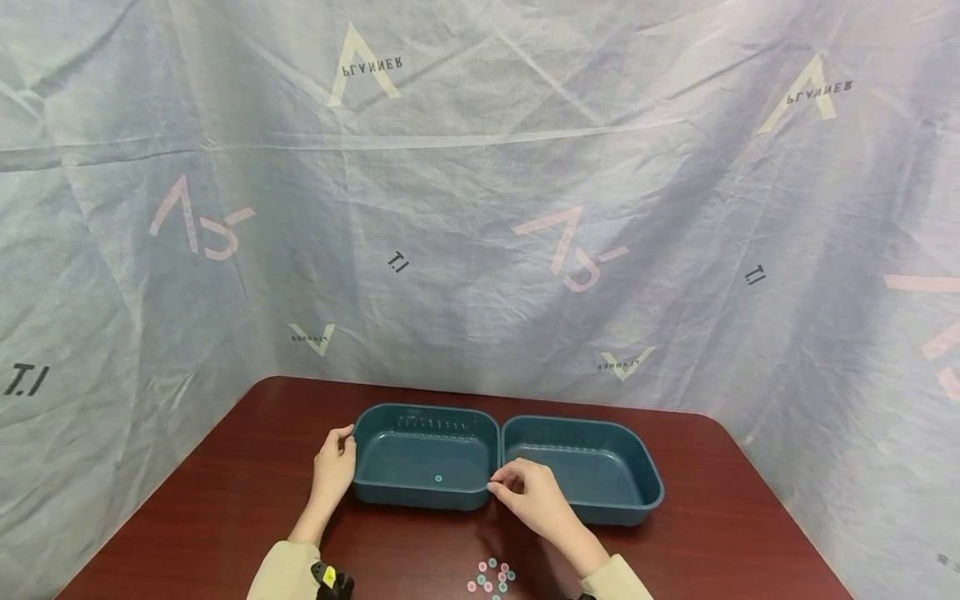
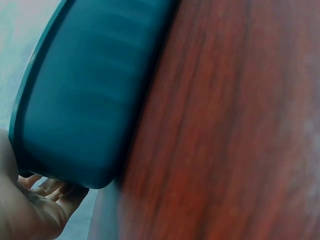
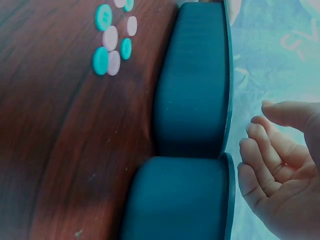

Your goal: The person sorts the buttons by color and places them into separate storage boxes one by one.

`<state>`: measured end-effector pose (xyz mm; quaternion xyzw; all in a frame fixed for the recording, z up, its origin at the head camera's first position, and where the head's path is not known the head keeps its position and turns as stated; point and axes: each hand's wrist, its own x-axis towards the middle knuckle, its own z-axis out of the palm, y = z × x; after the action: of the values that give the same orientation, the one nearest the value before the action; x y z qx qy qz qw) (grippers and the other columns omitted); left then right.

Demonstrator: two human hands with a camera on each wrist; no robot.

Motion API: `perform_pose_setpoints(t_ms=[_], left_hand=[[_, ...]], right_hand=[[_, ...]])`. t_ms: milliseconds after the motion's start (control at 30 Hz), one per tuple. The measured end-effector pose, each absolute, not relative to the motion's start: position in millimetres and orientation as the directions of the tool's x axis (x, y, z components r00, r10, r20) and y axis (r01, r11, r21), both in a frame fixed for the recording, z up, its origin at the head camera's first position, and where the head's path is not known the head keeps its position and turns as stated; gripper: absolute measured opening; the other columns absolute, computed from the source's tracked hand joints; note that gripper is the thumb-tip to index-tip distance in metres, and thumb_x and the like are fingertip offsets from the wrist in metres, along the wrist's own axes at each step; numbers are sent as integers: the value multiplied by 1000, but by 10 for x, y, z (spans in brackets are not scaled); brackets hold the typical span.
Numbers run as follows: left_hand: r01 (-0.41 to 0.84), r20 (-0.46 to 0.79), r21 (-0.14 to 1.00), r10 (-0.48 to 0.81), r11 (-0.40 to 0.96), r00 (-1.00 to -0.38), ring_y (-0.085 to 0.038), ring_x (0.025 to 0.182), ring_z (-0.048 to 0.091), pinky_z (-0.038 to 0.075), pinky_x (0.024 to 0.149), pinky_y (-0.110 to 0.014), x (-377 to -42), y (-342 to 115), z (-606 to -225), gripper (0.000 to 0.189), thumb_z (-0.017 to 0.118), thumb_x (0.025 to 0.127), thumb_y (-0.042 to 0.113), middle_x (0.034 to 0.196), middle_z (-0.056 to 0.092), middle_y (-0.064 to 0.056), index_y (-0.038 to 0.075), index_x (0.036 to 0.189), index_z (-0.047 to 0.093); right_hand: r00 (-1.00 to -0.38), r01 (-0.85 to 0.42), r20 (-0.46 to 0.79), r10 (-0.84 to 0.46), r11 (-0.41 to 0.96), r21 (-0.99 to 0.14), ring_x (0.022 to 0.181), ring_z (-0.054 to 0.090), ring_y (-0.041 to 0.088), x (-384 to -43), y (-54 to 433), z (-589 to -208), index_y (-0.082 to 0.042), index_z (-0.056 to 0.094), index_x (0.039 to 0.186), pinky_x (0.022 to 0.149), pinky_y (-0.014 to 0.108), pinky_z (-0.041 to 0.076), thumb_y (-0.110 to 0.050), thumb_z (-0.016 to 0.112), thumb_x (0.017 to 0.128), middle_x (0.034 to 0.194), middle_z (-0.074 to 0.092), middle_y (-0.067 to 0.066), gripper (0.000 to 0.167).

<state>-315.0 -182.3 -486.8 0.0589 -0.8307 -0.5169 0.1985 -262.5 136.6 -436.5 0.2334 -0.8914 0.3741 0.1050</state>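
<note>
With twelve o'clock at the far side of the table [image 1: 401, 550], the left box [image 1: 420, 497] sits upright, its long axis running nearly from nine to three o'clock. The right box [image 1: 622, 515] stands just beside it at three o'clock, upright too, its long axis tipped slightly from three towards four. Both open upward, short end to short end. On the left box's floor one small teal button [image 1: 438, 478] lies flat, towards five o'clock of the middle; being round, it has no long axis. Part of the right box is hidden behind the right hand [image 1: 534, 492].

The left hand [image 1: 334, 465] is at the left box's nine o'clock end, fingers resting against the outside of the wall, not clenched. The right hand hovers by the left box's four o'clock corner, its fingers bent and the thumb tip near the index fingertip; whether a button is pinched there I cannot tell.

Loose pink and teal buttons [image 1: 488, 587] lie scattered on the table at five o'clock from the left box. A printed cloth [image 1: 465, 317] hangs at twelve o'clock.
</note>
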Motion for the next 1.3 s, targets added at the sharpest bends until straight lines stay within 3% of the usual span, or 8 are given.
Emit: perform_pose_setpoints(t_ms=[767, 1300], left_hand=[[94, 234, 897, -282, 433, -930, -43, 116, 51, 43, 91, -52, -3144, -1836, -4894, 38, 36, 100, 11, 128, 51, -30, -3, 133, 44], [94, 228, 900, -276, 425, -934, -42, 117, 50, 43, 92, -52, -3124, -1836, -4888, 38, 36, 100, 13, 130, 49, -29, -3, 134, 44]], right_hand=[[-865, -501, 353, -356, 601, -623, 62, 49, -2, -2415, 1457, -4447, -14, 71, 85, 57, 18, 44, -21, 70, 85, 73, 60, -8, 7], [-864, -489, 276, -421, 573, -658, 62, 48, -3, -2358, 1453, -4543, -12, 71, 83, 56, 18, 43, -18, 70, 84, 73, 61, -8, 6]])
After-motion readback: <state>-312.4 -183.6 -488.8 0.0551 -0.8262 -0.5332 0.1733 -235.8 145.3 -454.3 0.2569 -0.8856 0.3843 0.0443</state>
